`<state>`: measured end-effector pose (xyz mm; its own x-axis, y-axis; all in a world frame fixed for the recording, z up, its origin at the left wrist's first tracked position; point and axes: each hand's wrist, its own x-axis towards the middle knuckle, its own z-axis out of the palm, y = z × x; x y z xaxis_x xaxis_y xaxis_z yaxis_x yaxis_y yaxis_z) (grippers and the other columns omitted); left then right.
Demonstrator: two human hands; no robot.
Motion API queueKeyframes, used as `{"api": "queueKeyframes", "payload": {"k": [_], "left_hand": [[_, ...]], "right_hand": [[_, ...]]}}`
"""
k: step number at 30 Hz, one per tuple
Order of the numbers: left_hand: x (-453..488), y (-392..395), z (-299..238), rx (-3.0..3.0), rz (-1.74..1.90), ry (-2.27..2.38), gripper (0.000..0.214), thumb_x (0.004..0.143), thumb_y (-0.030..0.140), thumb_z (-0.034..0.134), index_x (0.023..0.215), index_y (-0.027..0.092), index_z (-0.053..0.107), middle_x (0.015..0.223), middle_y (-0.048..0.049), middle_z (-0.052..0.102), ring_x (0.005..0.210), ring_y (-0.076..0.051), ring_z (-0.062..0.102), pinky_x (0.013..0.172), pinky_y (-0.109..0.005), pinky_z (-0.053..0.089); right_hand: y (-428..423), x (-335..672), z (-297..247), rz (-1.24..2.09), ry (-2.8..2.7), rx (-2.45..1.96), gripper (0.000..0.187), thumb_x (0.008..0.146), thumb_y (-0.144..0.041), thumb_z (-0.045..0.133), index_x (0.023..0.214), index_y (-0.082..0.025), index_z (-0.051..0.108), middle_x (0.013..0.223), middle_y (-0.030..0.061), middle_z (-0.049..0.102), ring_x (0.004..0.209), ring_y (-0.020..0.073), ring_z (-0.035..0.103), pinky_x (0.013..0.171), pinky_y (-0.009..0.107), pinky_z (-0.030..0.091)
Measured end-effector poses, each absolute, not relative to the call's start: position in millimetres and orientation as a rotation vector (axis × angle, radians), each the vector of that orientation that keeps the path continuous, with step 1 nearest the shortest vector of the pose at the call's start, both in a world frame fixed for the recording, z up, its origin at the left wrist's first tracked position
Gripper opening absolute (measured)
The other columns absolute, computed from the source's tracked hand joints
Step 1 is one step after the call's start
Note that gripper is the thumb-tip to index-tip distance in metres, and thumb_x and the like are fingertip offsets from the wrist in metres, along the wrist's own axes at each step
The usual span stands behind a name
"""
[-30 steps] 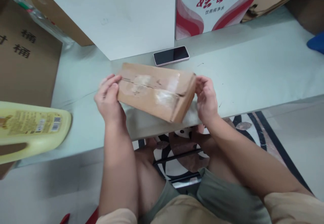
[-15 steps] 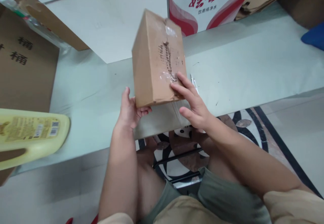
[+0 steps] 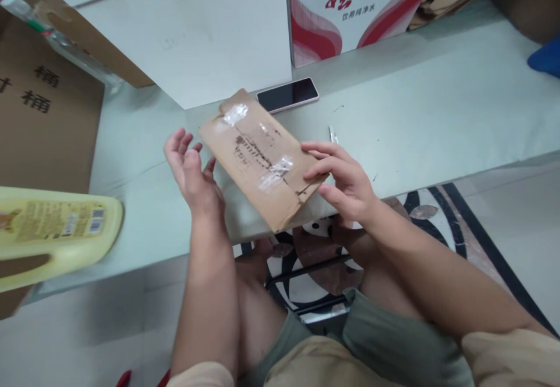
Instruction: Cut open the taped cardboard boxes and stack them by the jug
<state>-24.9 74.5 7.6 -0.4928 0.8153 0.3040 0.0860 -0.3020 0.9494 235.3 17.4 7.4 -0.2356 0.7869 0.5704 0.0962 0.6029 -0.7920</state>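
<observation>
A small brown cardboard box (image 3: 258, 153) with torn clear tape lies tilted over the near edge of the pale green table (image 3: 437, 118), taped face up. My right hand (image 3: 345, 182) grips its right end, with fingers spread on top and the thumb at the lower edge. Just left of the box is my left hand (image 3: 190, 168), fingers apart and palm turned toward the box's left side, holding nothing.
A dark phone (image 3: 287, 94) lies just behind the box. A yellow jug (image 3: 52, 235) lies at the left table edge beside a brown carton (image 3: 44, 118). A red-and-white carton (image 3: 350, 7) and a white panel (image 3: 196, 42) stand behind. A small thin object (image 3: 332, 134) lies right of the box.
The box, held flat a second ago and then stood on end, has been laid back down with another taped face up. My left hand has let go and opened.
</observation>
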Motion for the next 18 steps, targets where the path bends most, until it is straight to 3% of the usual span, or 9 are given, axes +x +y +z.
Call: {"api": "queueKeyframes", "payload": {"k": [2,4,8,14,18], "left_hand": [[-22.5,71.8,8.8,1.271,1.846,1.234,0.071,0.065,0.064,0.076,0.123,0.027,0.058,0.133,-0.0095,0.055,0.121,-0.025,0.057,0.096,-0.037,0.052],[-20.4,67.6,9.9,1.368,1.768,1.184,0.069,0.065,0.063,0.079,0.121,0.028,0.057,0.124,-0.008,0.058,0.117,-0.026,0.059,0.102,-0.04,0.05],[-18.0,62.6,11.2,1.346,1.701,1.221,0.056,0.066,0.057,0.075,0.112,0.031,0.055,0.11,-0.0061,0.064,0.104,-0.027,0.062,0.097,-0.043,0.05],[-13.7,61.2,12.0,1.245,1.723,1.167,0.045,0.064,0.04,0.069,0.103,0.03,0.05,0.116,-0.0071,0.062,0.113,-0.028,0.06,0.101,-0.042,0.048],[-9.9,59.1,11.8,1.236,1.767,1.231,0.043,0.062,0.042,0.065,0.097,0.027,0.045,0.108,-0.0069,0.058,0.107,-0.028,0.059,0.098,-0.04,0.048]], "right_hand": [[16.1,233.5,6.8,0.825,-1.723,-0.695,0.024,0.096,-0.047,0.06,0.1,-0.025,0.07,0.14,0.0124,0.064,0.133,0.0281,0.062,0.114,0.054,0.052],[14.5,231.9,6.4,0.855,-1.729,-0.674,0.023,0.096,-0.046,0.061,0.1,-0.025,0.069,0.14,0.0124,0.063,0.133,0.0272,0.062,0.113,0.053,0.052],[12.8,229.9,6.2,0.867,-1.725,-0.696,0.019,0.097,-0.042,0.059,0.099,-0.025,0.066,0.139,0.0125,0.063,0.134,0.0266,0.061,0.11,0.052,0.053],[9.7,224.2,7.8,0.913,-1.702,-0.749,0.022,0.097,-0.046,0.057,0.096,-0.025,0.063,0.14,0.0131,0.061,0.13,0.0289,0.062,0.107,0.054,0.053],[13.6,228.3,7.2,0.831,-1.606,-0.873,0.03,0.098,-0.053,0.051,0.1,-0.025,0.064,0.127,0.0109,0.066,0.119,0.0268,0.066,0.101,0.049,0.055]]}}
